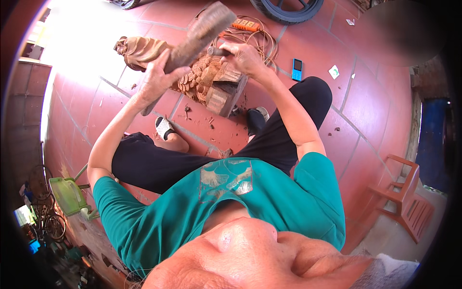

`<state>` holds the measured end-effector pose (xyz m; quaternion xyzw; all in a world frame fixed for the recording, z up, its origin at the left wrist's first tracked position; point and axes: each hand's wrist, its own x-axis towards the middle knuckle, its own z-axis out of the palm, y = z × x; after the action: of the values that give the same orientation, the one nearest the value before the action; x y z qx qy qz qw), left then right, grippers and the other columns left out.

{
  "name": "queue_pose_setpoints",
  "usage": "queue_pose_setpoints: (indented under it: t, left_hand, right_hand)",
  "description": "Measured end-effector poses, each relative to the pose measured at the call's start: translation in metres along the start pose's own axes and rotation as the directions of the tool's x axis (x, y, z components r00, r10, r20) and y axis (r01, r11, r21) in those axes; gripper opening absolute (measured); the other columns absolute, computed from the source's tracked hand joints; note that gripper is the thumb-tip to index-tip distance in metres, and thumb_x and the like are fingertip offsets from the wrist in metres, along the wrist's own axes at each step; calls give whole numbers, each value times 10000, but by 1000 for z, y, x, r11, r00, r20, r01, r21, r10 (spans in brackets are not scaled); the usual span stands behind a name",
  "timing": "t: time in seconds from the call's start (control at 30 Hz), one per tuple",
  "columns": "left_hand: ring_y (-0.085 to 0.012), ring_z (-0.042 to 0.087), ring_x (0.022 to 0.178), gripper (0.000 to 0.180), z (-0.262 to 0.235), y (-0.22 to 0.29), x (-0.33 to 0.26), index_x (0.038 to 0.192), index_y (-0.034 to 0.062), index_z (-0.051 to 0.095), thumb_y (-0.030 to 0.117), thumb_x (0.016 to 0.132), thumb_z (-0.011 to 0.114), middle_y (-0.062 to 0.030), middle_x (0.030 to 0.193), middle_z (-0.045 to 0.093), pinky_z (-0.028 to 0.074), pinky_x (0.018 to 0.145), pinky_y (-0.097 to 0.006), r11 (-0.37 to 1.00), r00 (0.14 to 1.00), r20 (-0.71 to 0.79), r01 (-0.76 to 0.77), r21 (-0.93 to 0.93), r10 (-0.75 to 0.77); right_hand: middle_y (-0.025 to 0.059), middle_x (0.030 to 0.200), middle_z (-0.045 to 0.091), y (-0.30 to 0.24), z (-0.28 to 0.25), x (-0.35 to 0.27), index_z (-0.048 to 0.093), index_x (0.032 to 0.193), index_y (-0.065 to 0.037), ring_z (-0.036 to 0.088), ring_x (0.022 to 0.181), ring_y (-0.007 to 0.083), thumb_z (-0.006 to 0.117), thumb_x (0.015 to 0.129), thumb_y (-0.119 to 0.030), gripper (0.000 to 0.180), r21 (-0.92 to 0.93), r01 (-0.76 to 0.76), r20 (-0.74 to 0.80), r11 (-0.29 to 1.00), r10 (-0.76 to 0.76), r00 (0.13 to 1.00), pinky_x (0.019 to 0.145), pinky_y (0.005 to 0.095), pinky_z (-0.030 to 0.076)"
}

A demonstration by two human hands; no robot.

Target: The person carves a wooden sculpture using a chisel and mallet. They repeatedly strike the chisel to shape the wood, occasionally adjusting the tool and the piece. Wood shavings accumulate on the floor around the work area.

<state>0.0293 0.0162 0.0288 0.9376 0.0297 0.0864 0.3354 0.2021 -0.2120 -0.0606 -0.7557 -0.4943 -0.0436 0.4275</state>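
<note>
A carved brown wooden figure (192, 82) with draped folds and overlapping disc-like shapes is lying lengthwise between and beyond the two hands, its blocky end pointing toward the person's feet. The left hand (158, 79) is gripping a thick, weathered wooden mallet (207, 31), which is slanting across the figure; whether they are touching cannot be told. The right hand (243, 59) is curling its fingers around a short, dark cylindrical tool (217, 51) just above the figure's blocky end. Dark wood chips (187, 111) are lying scattered over the reddish square-tiled floor (370, 115). An orange power strip (246, 24) is resting beyond the right hand, a blue keypad phone (297, 70) is lying to its right, and a reddish-brown plastic chair (408, 202) is standing at far right.
</note>
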Motion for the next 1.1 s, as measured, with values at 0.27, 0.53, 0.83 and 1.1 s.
queue_pose_setpoints:
  t: [0.27, 0.53, 0.83, 1.1]
  left_hand:
    - [-178, 601, 923, 652, -12, 26, 5, 1214, -28, 568, 509, 874, 716, -111, 975, 617, 488, 832, -336, 987, 991, 18, 131, -94, -129]
    - [-199, 577, 908, 649, -10, 46, 11, 1140, -44, 580, 518, 855, 737, -121, 961, 575, 470, 816, -350, 999, 999, -34, -17, -36, 16]
    - [-247, 590, 1019, 723, -5, 49, 14, 1237, -41, 556, 553, 862, 726, -164, 1054, 598, 464, 913, -389, 1000, 1000, 0, -9, -5, 9]
    - [-257, 623, 1046, 770, -2, 61, 13, 1294, -70, 520, 542, 870, 719, -194, 1106, 624, 483, 934, -378, 997, 998, -7, 63, -51, -63]
  right_hand:
    - [26, 881, 701, 14, -18, 3, 661, 1119, -32, 644, 784, 96, 754, 905, -133, 255, 336, -211, -26, 918, 232, 972, 728, 309, 520]
    - [61, 896, 707, 9, -24, 7, 663, 1047, -23, 697, 851, 147, 742, 881, -56, 186, 484, -196, -61, 853, 256, 965, 761, 332, 534]
    - [37, 929, 725, 24, -10, 6, 655, 1067, -33, 698, 846, 129, 722, 908, -92, 182, 435, -150, -8, 888, 170, 985, 762, 303, 538]
    - [19, 1012, 696, 15, -15, 6, 652, 1159, -21, 663, 895, 100, 691, 948, -51, 217, 473, -226, 52, 852, 229, 972, 813, 279, 558]
